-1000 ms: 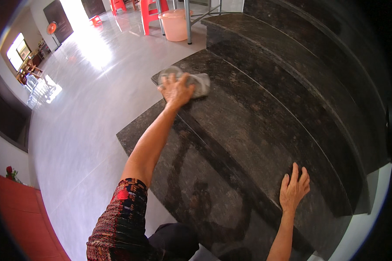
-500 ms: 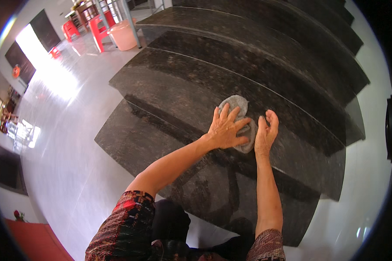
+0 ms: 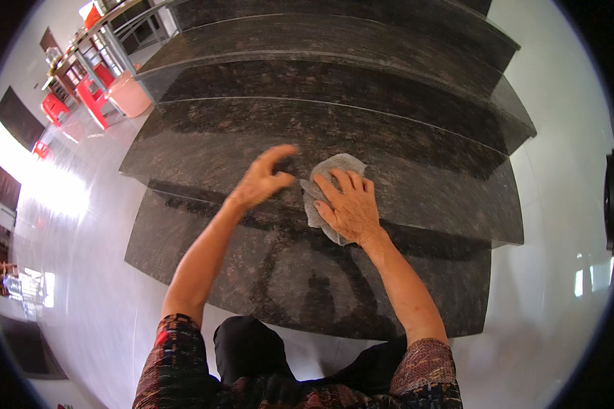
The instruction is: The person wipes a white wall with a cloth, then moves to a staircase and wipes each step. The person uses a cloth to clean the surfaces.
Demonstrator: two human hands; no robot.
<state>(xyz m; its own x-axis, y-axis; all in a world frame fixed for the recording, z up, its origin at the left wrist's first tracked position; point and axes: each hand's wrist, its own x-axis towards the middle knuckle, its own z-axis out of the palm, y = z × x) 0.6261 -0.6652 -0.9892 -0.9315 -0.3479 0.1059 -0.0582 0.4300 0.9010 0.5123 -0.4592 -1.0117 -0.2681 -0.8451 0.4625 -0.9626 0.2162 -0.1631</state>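
Head view: a gray cloth is lying near the centre of the field, on the upper of the two nearest dark stone steps, its lower end seeming to overlap the front edge. Taking the cloth as the hub of the clock, your right grip is covering its 4 o'clock side, holding it from above with palm down and fingers part-bent over the fabric. This hold is probably pressing the cloth flat rather than bunching it, so that a broad patch is meeting the stone. Your left grip is hanging at 9 o'clock, just beside the cloth, its fingers parted and grasping nothing; blur is hiding whether it is touching the step. It is presumably giving the other grip room to manage the cloth. The lowest step is lying at 6 o'clock, before your black-clad knees. At 10 o'clock, well apart, a pink bucket and a red stool are standing on the pale floor, presumably being kept out of your way. No brand, label or writing is showing legibly; the cloth's visible face is appearing plain.
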